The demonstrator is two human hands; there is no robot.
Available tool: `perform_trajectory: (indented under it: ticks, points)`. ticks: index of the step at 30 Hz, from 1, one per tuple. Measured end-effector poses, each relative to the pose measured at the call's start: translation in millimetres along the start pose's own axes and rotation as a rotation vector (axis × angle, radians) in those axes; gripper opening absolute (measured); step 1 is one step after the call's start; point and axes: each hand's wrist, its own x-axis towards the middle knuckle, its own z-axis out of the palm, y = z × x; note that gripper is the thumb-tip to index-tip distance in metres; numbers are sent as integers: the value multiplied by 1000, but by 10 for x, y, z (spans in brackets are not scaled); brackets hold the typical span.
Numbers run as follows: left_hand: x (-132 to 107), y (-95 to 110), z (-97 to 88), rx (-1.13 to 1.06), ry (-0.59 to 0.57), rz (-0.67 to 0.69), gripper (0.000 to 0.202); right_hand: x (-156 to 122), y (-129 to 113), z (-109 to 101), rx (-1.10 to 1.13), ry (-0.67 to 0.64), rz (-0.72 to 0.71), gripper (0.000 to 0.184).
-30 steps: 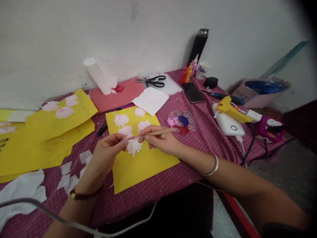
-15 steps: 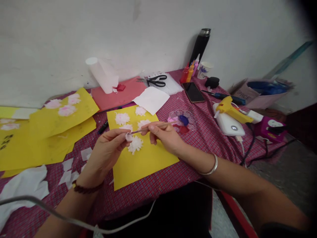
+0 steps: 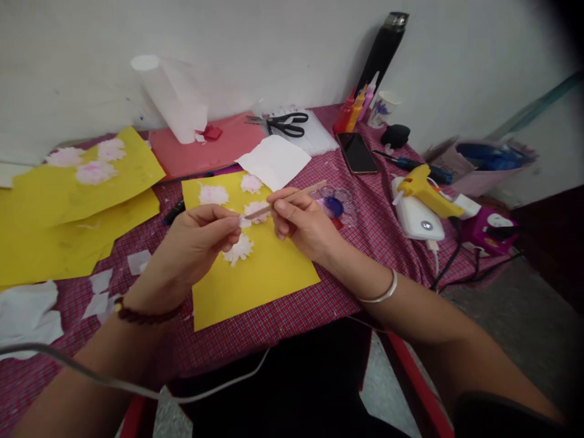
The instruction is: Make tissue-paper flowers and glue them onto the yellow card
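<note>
My left hand (image 3: 201, 240) pinches a small white tissue piece (image 3: 240, 221) between thumb and fingers, just above a yellow sheet (image 3: 255, 274). My right hand (image 3: 301, 222) grips a thin wooden brush (image 3: 292, 196), its tip pointing left at that tissue piece. Several fluffy white-pink tissue flowers (image 3: 238, 248) are stuck on the yellow sheet under my hands. A clear paint palette (image 3: 337, 204) with blue, pink and red paint lies just right of the sheet.
Black scissors (image 3: 283, 123), white paper (image 3: 274, 161), a pink sheet (image 3: 205, 152) and a white roll (image 3: 168, 97) lie at the back. A phone (image 3: 357, 153), paint bottles (image 3: 356, 112), a black flask (image 3: 383, 52), a yellow glue gun (image 3: 426, 191) and cables sit right. More yellow sheets (image 3: 77, 201) lie left.
The view has tipped and shifted, so the table items sit higher and further left. Both hands rose slightly, and the brush tip stays at the tissue piece.
</note>
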Motion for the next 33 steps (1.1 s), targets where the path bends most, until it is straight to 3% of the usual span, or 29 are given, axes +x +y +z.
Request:
perform_trajectory:
  ticks: [2,4,7,10,14,19,25,33]
  points:
    - [20,6,-12,-72,-81,-86,16,13,17,-13,-11,38,19,13]
    - [3,7,-35,31,-135,-58,17,28,60,-31,44,71,149,9]
    - [-46,-23,-136,355,-219,132,21,56,135,-63,169,65,426,16]
    - [-37,-145,-293,618,-289,368,15,87,165,-89,206,48,539,26]
    - [49,-380,-394,835,-393,598,15,115,142,-110,102,62,463,27]
    - [115,-521,-324,889,-418,678,19,125,162,-138,-83,38,338,23]
    - [154,-563,-310,859,-372,593,12,89,180,-127,-383,-110,140,13]
    - [160,-585,-331,774,-331,427,8,-23,216,-80,-652,-282,-101,20]
